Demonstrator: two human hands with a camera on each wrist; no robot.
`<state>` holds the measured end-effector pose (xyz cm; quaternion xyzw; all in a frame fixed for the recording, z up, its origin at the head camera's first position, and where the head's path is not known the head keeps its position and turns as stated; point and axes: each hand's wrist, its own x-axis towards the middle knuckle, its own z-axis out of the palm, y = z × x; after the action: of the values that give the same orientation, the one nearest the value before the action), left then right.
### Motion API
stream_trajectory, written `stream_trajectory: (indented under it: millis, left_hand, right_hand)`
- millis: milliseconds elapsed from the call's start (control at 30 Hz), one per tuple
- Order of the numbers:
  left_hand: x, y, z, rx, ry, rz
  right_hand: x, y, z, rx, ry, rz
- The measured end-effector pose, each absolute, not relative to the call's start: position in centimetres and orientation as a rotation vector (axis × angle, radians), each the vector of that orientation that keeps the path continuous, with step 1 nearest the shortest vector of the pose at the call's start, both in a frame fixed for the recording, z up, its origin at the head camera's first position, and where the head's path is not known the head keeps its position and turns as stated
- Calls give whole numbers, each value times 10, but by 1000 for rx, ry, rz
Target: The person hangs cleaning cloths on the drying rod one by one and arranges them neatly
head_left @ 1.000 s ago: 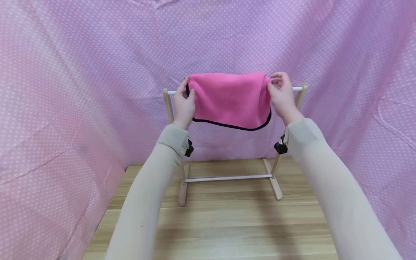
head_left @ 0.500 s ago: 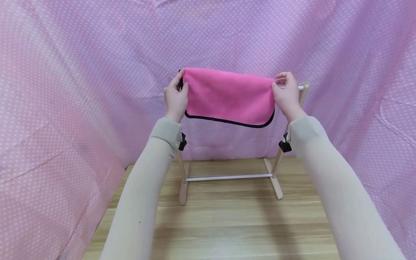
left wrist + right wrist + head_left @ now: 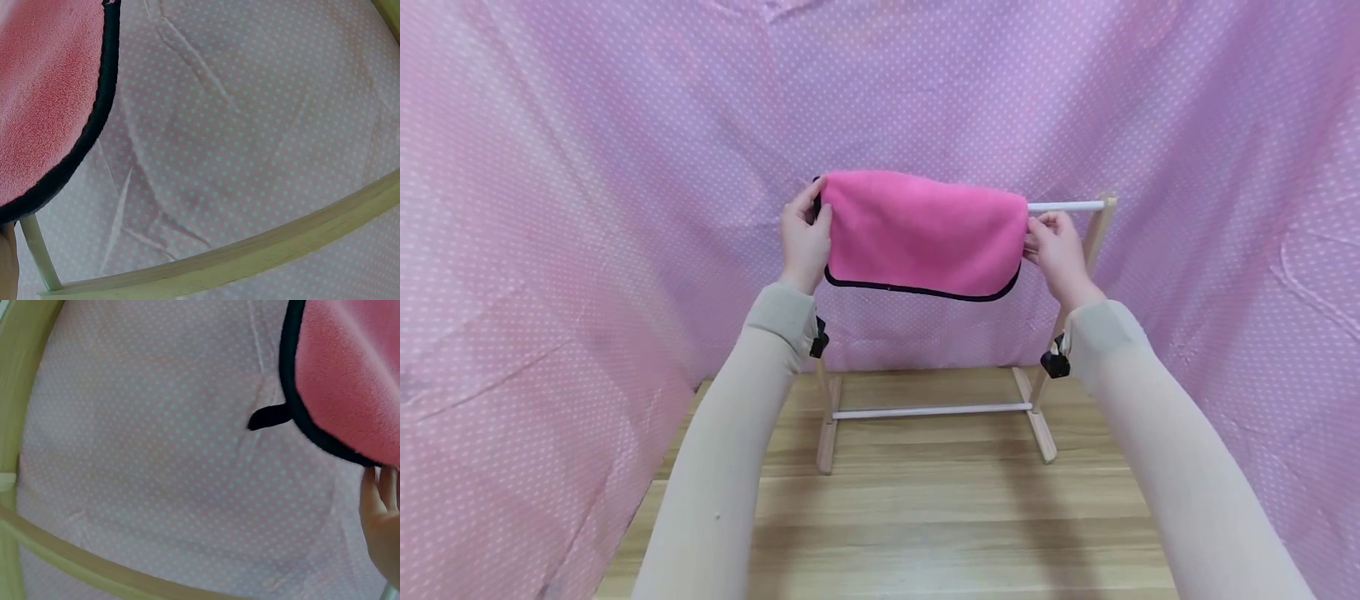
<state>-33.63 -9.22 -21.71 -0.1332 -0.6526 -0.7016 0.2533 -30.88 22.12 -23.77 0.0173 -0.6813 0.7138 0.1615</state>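
The pink towel [image 3: 923,233] with its dark trim hangs folded over the top rail [image 3: 1066,206] of a small wooden rack [image 3: 1035,417], and the person is busy squaring it up there. The left hand [image 3: 805,237] pinches the towel's left edge, thumb in front and fingers tucked behind the cloth; the right hand [image 3: 1054,248] has its fingers curled at the right edge, just under the rail, and seems to nip the hem, though how firmly I cannot tell from here. Between the two grips the cloth lies fairly flat, its lower hem sagging a little toward the right hand. Outward of the right grip a bare length of rail runs to the rack's upright; outward of the left grip the rail's end is hidden behind the hand. Below both wrists lie the rack's lower crossbar and the wooden tabletop [image 3: 925,517], with dotted pink fabric [image 3: 587,167] draped all round. I judge the draping itself is done and the step in hand is the straightening; what it next calls for is a light even tug on both edges to level the hem, then letting go.
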Motion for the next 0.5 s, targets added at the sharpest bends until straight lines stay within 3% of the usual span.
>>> stream_trajectory:
  millis: [500]
  left_hand:
    - [-335, -96, -224, -322, -1747, -1913]
  right_hand:
    - [-306, 231, -234, 137, -1862, 2522]
